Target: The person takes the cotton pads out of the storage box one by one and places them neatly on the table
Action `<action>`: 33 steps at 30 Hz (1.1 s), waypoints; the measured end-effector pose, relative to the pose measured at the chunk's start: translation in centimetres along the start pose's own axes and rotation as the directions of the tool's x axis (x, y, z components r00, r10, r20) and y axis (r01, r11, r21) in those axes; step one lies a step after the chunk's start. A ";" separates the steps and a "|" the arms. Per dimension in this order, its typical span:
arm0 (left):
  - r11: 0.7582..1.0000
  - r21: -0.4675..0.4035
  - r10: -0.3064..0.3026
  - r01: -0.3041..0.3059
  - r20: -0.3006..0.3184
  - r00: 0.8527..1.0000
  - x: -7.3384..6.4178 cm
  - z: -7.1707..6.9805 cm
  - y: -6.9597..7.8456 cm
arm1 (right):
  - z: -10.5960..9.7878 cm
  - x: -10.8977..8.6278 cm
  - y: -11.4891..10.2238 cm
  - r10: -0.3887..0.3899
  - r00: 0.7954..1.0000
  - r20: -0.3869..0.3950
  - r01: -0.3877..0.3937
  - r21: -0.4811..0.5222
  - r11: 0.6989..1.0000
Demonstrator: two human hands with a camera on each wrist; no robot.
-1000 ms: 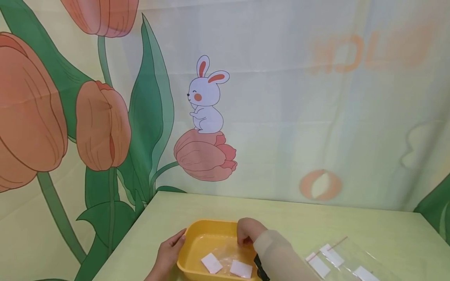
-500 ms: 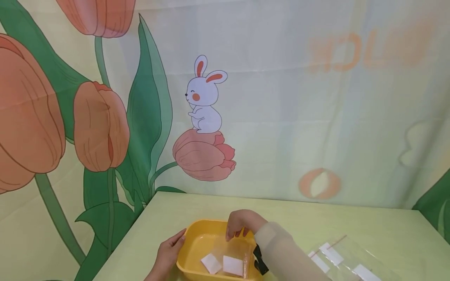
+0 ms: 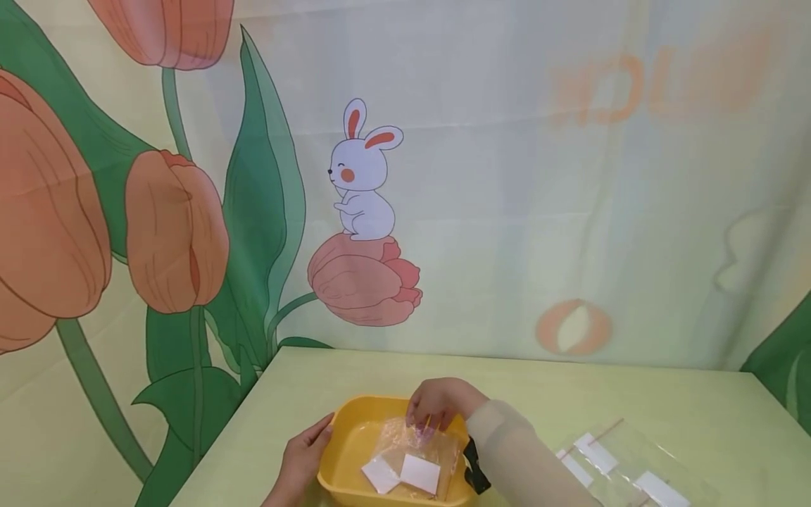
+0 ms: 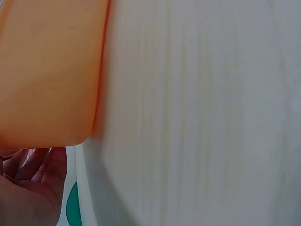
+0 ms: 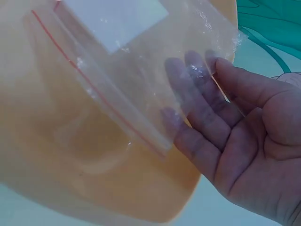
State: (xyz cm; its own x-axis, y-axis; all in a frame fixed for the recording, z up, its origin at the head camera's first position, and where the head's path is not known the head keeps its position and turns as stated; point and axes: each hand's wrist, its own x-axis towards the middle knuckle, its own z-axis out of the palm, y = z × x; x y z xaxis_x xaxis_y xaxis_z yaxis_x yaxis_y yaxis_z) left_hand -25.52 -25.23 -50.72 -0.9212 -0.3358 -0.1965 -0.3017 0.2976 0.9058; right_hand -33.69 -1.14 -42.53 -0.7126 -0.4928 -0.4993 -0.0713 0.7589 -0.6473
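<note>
A yellow plastic basin (image 3: 342,447) stands on the table in the head view. My left hand (image 3: 303,454) grips its left side at the rim, thumb uppermost; the left wrist view shows fingers (image 4: 49,165) behind the basin's edge. Over the basin's far right part, my right hand (image 3: 442,401) pinches a clear zip bag (image 5: 136,89) between thumb and fingers. That bag has a red seal line and a white label (image 5: 117,21); three fingers show through its film. Another white label (image 3: 380,475) lies in the basin beside the held bag.
Clear zip bags with white labels (image 3: 595,454) lie on the table to the right of the basin. A black strap (image 3: 475,468) shows at the right wrist. Behind the pale green table (image 3: 557,394) hangs a printed curtain (image 3: 494,211) with tulips and a rabbit.
My right hand has come up from inside the basin and shifted left, drawing up the clear zip bag, which now spreads below the fingers. The left hand keeps its grip on the rim.
</note>
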 end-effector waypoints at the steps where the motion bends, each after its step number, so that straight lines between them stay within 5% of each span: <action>1: 1.000 0.001 -0.002 0.002 0.001 1.000 0.0 0.0 0.0 | 0.0 0.1 0.1 0.001 1.000 -0.009 -0.001 0.007 1.000; 12: 1.000 -0.011 -0.008 0.008 0.009 1.000 -0.3 -0.2 -0.1 | -0.3 0.4 0.5 -0.050 0.999 0.009 0.049 0.089 0.995; 33: 1.000 -0.012 0.020 -0.020 -0.007 1.000 0.1 0.0 -0.2 | -1.8 -2.4 0.2 -0.182 0.976 -0.119 0.197 0.133 0.971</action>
State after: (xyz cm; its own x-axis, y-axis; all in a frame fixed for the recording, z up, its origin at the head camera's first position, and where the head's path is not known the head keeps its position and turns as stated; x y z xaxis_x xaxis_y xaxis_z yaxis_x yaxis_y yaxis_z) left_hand -25.56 -25.36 -50.92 -0.9254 -0.3359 -0.1757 -0.2802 0.2937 0.9139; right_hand -33.24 0.95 -40.50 -0.7657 -0.5684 -0.3010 -0.1171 0.5834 -0.8037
